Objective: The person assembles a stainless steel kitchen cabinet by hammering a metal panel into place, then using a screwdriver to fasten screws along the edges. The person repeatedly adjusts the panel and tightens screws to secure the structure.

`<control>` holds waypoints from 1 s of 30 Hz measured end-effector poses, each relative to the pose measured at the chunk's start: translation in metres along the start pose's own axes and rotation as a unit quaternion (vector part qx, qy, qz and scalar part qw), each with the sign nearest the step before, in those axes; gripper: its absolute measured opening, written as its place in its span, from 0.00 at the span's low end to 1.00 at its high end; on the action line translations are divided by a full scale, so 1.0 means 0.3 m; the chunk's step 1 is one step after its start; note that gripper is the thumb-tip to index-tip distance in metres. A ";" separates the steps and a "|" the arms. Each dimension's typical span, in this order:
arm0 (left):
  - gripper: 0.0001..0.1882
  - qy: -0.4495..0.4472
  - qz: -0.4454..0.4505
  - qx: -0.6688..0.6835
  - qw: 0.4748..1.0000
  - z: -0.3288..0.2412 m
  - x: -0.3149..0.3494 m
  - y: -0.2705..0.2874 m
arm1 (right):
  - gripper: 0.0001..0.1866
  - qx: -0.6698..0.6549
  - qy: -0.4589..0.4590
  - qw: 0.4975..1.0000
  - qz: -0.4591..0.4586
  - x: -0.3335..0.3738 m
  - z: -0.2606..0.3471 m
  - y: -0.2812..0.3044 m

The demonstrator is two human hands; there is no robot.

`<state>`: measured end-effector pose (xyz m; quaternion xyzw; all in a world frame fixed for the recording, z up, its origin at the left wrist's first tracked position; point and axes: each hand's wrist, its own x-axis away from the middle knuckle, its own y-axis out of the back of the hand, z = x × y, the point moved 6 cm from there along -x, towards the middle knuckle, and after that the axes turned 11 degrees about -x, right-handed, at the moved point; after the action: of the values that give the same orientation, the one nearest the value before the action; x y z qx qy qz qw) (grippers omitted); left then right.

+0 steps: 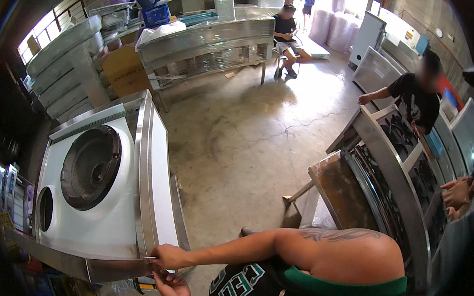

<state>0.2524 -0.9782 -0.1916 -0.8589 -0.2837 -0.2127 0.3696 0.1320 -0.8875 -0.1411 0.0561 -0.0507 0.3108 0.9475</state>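
Observation:
My right hand [169, 257] reaches across to the near right corner of a stainless steel wok stove [149, 209], its fingers closed on a thin small piece I cannot make out. Just below, my left hand [172, 289] is turned palm up, fingers half curled and apart, fingertips near the underside of that corner. A white top panel [110, 228] covers the stove. Set into it are a large dark round burner bowl [91, 168] and a smaller round opening [45, 208]. Beneath the corner lies a yellow-and-black object [145, 287], partly hidden.
A steel frame [381, 132] with dark panels stands at right; a person [418, 99] works there, beside another person's hands [460, 194]. Behind are a wrapped steel table [207, 43], a cardboard box [126, 70] and a seated person [287, 34]. Wrapped rolls [344, 30] stand by the doorway.

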 end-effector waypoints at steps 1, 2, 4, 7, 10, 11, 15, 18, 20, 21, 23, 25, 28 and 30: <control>0.09 0.004 -0.003 -0.002 1.000 0.005 -0.002 0.019 | 0.17 0.008 0.009 1.000 0.001 0.006 0.004 -0.006; 0.09 0.009 -0.004 0.000 1.000 0.010 -0.008 0.033 | 0.17 0.022 0.020 1.000 0.003 0.010 0.008 -0.010; 0.08 0.021 -0.007 0.003 1.000 0.015 -0.013 0.049 | 0.16 0.042 0.045 0.998 -0.004 0.015 0.021 -0.006; 0.08 0.029 -0.039 0.001 0.999 0.021 -0.007 0.043 | 0.15 0.053 0.050 0.997 -0.009 0.012 0.034 0.006; 0.09 0.015 -0.032 0.010 0.999 0.025 -0.003 -0.019 | 0.14 0.049 0.054 0.996 -0.043 0.004 0.046 0.037; 0.08 0.010 -0.004 0.034 0.999 0.020 0.011 -0.040 | 0.14 0.022 0.041 0.998 -0.041 0.006 0.039 0.041; 0.08 0.018 -0.011 0.052 0.998 0.014 0.026 -0.070 | 0.15 -0.030 0.028 0.999 -0.025 0.001 0.022 0.038; 0.08 0.010 -0.035 0.031 0.999 0.010 0.026 -0.070 | 0.17 -0.089 -0.013 0.996 -0.019 -0.007 -0.009 0.036; 0.08 0.014 -0.053 0.028 0.998 0.011 0.029 -0.067 | 0.18 -0.061 -0.009 0.998 -0.026 -0.008 -0.011 0.032; 0.08 0.019 -0.067 0.032 0.997 0.012 0.032 -0.063 | 0.18 -0.040 -0.019 0.999 -0.031 -0.005 -0.017 0.032; 0.09 0.017 -0.056 0.009 0.998 0.008 0.038 -0.067 | 0.17 -0.018 -0.011 1.000 -0.012 0.000 -0.013 0.016; 0.10 0.010 -0.024 0.017 1.000 -0.001 0.039 -0.075 | 0.16 -0.005 -0.004 1.000 -0.007 0.003 -0.007 0.007; 0.10 -0.005 -0.003 -0.001 1.000 -0.008 0.025 -0.064 | 0.15 0.012 0.032 0.999 -0.010 0.004 0.013 0.011; 0.10 0.010 -0.021 -0.006 1.000 0.001 0.008 -0.041 | 0.16 0.015 0.023 0.999 -0.017 0.002 0.019 0.018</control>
<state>0.2464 -0.9703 -0.1841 -0.8529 -0.2971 -0.2306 0.3622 0.1289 -0.8837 -0.1351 0.0642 -0.0230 0.2962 0.9527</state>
